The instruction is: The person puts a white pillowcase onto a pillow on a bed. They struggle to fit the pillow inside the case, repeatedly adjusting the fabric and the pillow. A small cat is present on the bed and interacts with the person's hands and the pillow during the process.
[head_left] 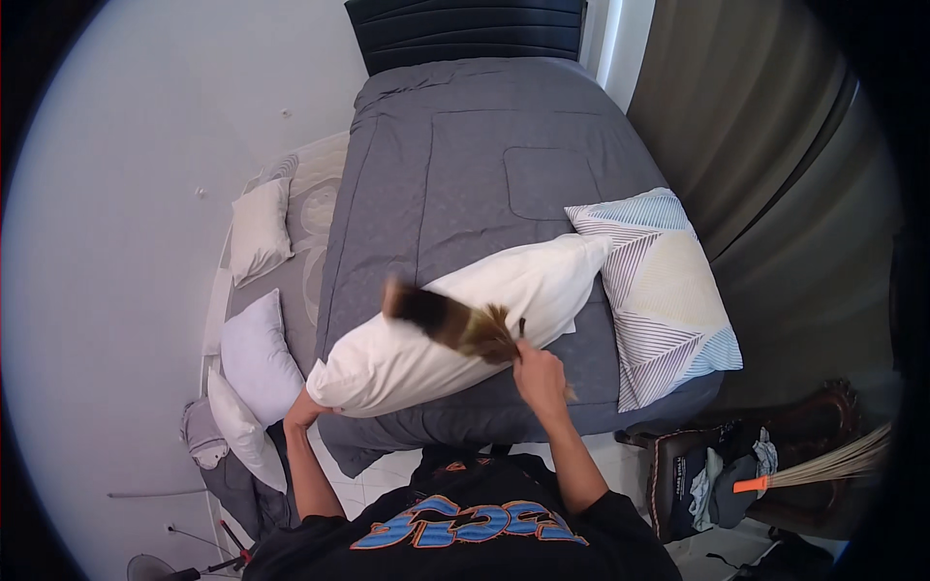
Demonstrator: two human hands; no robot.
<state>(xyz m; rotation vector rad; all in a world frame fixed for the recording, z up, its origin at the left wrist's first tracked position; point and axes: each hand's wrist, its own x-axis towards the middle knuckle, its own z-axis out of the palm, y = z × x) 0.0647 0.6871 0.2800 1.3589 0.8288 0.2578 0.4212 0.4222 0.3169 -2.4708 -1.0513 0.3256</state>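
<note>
A long white pillow [504, 281] lies slanting across the near part of the bed. My left hand [305, 411] is closed on its lower left corner. In my right hand [541, 376] is a feather duster [455, 327], brown and black, its feathered end pointing left over the pillow. That end is smeared by motion, and I cannot tell whether it touches the cloth. Beside the pillow's right end rests a patterned pillow [668, 290] with stripes and coloured triangles.
A grey comforter [465, 184] covers the bed, below a dark headboard [475, 29]. On the left, more pillows [260, 349] lie by a bare mattress [320, 194]. Brown curtains [746, 116] hang at right. A dark carved chair [668, 474] holds clothes and a stick broom [823, 460].
</note>
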